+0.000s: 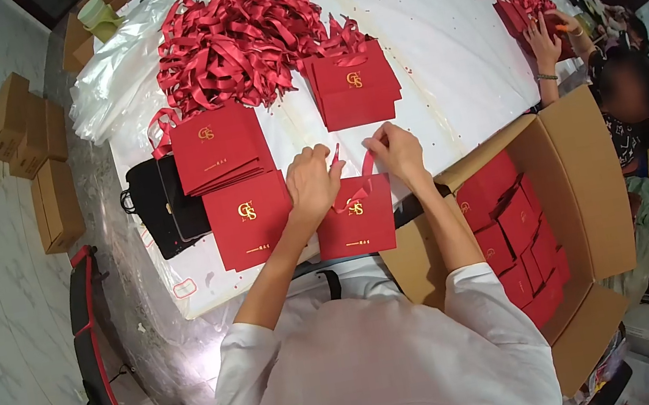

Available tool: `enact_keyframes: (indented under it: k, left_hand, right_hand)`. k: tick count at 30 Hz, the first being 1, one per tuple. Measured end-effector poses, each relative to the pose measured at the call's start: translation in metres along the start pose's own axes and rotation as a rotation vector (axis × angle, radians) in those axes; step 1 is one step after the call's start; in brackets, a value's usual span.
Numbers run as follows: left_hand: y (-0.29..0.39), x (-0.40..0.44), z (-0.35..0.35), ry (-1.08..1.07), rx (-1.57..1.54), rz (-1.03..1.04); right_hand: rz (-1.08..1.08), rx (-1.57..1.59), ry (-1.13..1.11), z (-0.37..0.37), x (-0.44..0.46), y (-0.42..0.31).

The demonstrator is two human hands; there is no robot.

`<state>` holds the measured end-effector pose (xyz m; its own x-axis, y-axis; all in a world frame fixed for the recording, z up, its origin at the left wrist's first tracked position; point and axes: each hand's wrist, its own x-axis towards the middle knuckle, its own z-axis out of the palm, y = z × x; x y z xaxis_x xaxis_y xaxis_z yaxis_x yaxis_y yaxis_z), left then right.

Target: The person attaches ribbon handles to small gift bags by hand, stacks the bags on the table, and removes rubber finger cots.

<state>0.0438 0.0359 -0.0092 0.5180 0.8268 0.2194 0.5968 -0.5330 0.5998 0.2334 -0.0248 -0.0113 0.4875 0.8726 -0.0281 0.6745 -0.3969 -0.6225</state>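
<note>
Red packet: flat, smooth-looking red piece [358,240] with a shiny gold "GS"-style logo and a little line of gold print below it, too small for me to read. Corners look crisp.
Where it sits: at the near edge of the white-covered table [445,53], right in front of the person, just right of the left-hand stack.
Which way it points: logo reads upright from the wearer's side, gold print toward the near edge. Looks close to square, so honestly no clear long axis; its sides run roughly near to far.
Ribbon: glossy red strip [367,168], narrow and a bit curled. Lengthwise it goes from the right fingertips toward the near left, then bends across the packet and covers part of the logo.
Left hand: thumb and fingertips together [313,185], pinched on the ribbon, with a thin bit poking out on the far side.
Right hand: thumb and finger [396,152] closed on the ribbon too, over the packet's far right corner.
Stacks: one nearer pile [254,214] to the left, another [357,98] farther off, same gold logo.
Ribbon heap: big shiny tangle [237,41], far left.
Carton: open cardboard box [589,192] on the right, loaded with more red packets [517,226].
</note>
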Motion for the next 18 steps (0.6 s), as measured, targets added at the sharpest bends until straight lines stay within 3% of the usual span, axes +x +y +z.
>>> enact_keyframes:
  k: [5,6,7,12,18]
  left_hand:
    - [-0.008,0.009,0.016,-0.004,-0.003,0.009]
    - [-0.006,0.010,0.013,-0.036,-0.148,-0.094]
    - [-0.004,0.010,0.011,-0.068,-0.293,-0.197]
    - [0.004,0.009,0.004,-0.093,-0.333,-0.205]
    - [0.009,0.006,0.001,-0.125,-0.356,-0.173]
  right_hand:
    - [-0.129,0.221,0.025,0.010,-0.002,-0.006]
    - [-0.129,0.221,0.026,0.013,-0.003,-0.007]
    - [-0.105,0.366,-0.034,0.017,-0.005,-0.008]
    - [-0.084,0.750,-0.171,0.028,-0.008,-0.015]
    - [-0.078,0.807,-0.227,0.018,-0.015,-0.019]
